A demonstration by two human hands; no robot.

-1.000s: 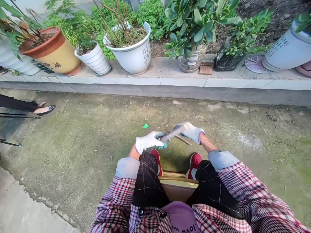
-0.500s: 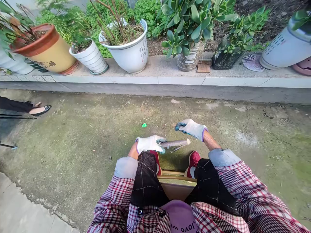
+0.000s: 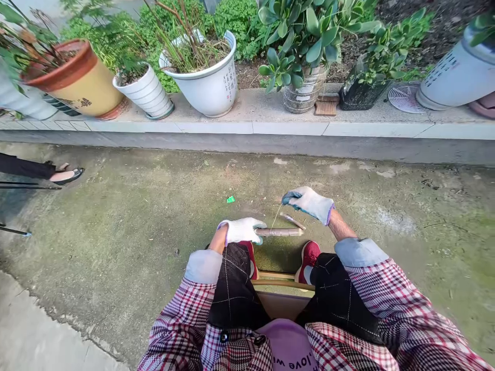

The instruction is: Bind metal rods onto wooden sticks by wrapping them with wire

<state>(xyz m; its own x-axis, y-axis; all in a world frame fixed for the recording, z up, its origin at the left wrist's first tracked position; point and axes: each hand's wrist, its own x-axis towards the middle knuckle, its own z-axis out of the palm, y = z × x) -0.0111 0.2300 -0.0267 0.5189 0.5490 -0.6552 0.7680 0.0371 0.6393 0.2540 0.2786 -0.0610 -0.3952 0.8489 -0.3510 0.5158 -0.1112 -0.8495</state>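
Observation:
I sit with both hands in white work gloves over my knees. My left hand (image 3: 242, 230) is closed round one end of a short grey-brown stalk (image 3: 281, 232), which it holds level, pointing right. My right hand (image 3: 309, 202) is raised above and to the right of the stalk, its fingertips pinched on a thin pale strand (image 3: 276, 216) that runs down to the stalk. A second thin stick (image 3: 293, 221) lies on the ground just beyond the stalk. My red shoes (image 3: 309, 256) rest below the hands.
A concrete ledge (image 3: 255, 126) across the back carries several plant pots, among them a white pot (image 3: 209, 87) and a yellow pot (image 3: 83, 85). Another person's foot (image 3: 65, 175) shows at the left. A green scrap (image 3: 231, 199) lies on the mossy ground. A wooden stool (image 3: 282, 282) is under me.
My right hand let go of the stalk's end and rose up and right, drawing a thin strand off it. My left hand dropped a little, and the stalk came level.

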